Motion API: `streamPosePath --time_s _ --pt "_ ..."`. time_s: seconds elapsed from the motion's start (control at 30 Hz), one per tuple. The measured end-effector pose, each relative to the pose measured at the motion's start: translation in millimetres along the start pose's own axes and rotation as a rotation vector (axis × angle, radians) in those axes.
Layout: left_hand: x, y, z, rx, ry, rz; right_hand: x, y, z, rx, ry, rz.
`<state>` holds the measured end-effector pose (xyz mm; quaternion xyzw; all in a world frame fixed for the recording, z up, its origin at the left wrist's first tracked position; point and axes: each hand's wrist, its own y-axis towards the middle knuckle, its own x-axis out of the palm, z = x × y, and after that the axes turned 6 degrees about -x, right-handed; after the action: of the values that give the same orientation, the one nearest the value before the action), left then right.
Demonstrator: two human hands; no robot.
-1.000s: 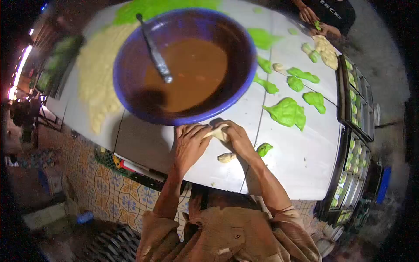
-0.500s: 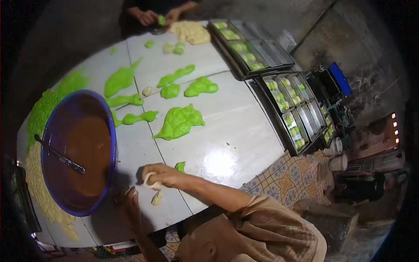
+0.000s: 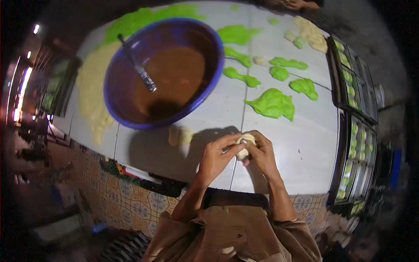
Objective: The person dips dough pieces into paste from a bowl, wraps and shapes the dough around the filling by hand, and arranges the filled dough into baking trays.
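Between my two hands, over the near edge of the table, is a small lump of pale dough (image 3: 247,139). My left hand (image 3: 214,158) pinches it from the left with the thumb across its front. From the other side my right hand (image 3: 265,156) curls its fingers round it, thumb pressed on the dough. The fingers partly cover the lump. Left of my hands, two pale dough pieces (image 3: 180,136) lie side by side in shadow. A large blue-purple basin (image 3: 219,72) holds a brown filling (image 3: 174,74), with a dark-handled spatula (image 3: 142,74) resting inside.
Green dough (image 3: 273,104) lies in several pieces beyond my hands. A pale dough sheet (image 3: 94,96) spreads left of the basin. Metal trays (image 3: 355,139) with green-and-white pieces stand along the right edge. Another person's hand (image 3: 297,4) is at the far side.
The view has swung left, bringing the basin nearer the middle. My hands, apart before with pale dough in the right, now meet around a lump. The small green scrap near my right hand is no longer visible.
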<state>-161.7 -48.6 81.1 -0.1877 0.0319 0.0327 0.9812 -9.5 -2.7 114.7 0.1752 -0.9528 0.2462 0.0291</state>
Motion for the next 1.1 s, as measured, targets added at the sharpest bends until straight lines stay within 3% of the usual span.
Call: streamPosePath --time_s 0.07,0.13,0.17,0.23,0.3,0.33,0.37,0.43,0.5,0.57,0.77,0.83,0.93,1.03,1.07,1.1 --pt "-0.5 -5.8 -13.7 0.056 -0.021 0.038 6.8 -3.8 2.8 -0.024 -0.205 0.087" --pt "-10.2 -13.2 -15.0 0.111 0.138 0.071 11.4 -3.9 15.7 -0.525 -0.480 0.118" --pt "-11.4 -16.7 -16.6 0.140 0.039 0.126 16.3 -2.7 20.2 -0.783 -0.605 0.132" --pt "-3.6 -21.4 -21.6 0.206 -0.163 0.227 28.7 -10.7 6.4 -0.796 -0.638 0.062" --pt "-8.8 -16.6 -28.0 0.531 0.036 0.389 32.1 -11.1 9.2 -0.848 -0.632 -0.019" --pt "-10.1 -16.0 -27.8 0.670 -0.080 0.390 40.7 -10.4 14.8 -0.646 -0.375 0.057" --pt "-9.7 -18.8 -25.1 0.748 -0.089 0.426 50.8 -13.2 14.2 -0.479 -0.315 0.083" --pt "-19.3 -24.7 -16.0 0.874 0.037 0.280 59.3 -17.1 13.3 -0.359 0.004 -0.111" --pt "-21.3 -28.6 -8.5 0.935 -0.058 0.425 83.4 -17.0 0.7 -0.404 0.257 -0.173" --pt "-22.6 -18.1 -18.1 0.922 -0.329 0.412 107.6 -16.1 -25.1 -0.224 0.307 -0.212" --pt "-54.5 -28.2 -67.6 0.441 -0.396 0.269 160.1 72.8 -75.2 -0.347 -0.272 -0.360" --pt "-70.1 -40.2 -78.8 0.382 -0.293 0.358 179.4 123.3 -78.1 -0.446 -0.572 -0.537" --pt "-88.8 -56.7 -92.9 0.216 -0.317 0.378 186.4 187.0 -51.8 -0.842 -1.211 -0.833" --pt "-104.7 -57.4 -104.3 0.203 -0.338 0.429 189.4 203.0 -30.5 -0.732 -1.827 -0.963" --pt "-109.1 -55.7 -112.2 0.191 -0.309 0.448 195.4 193.3 -38.1 -0.465 -1.826 -0.985" --pt "-112.2 -56.3 -112.1 0.178 -0.317 0.447 194.2 193.8 -39.5 -0.486 -1.757 -1.007"
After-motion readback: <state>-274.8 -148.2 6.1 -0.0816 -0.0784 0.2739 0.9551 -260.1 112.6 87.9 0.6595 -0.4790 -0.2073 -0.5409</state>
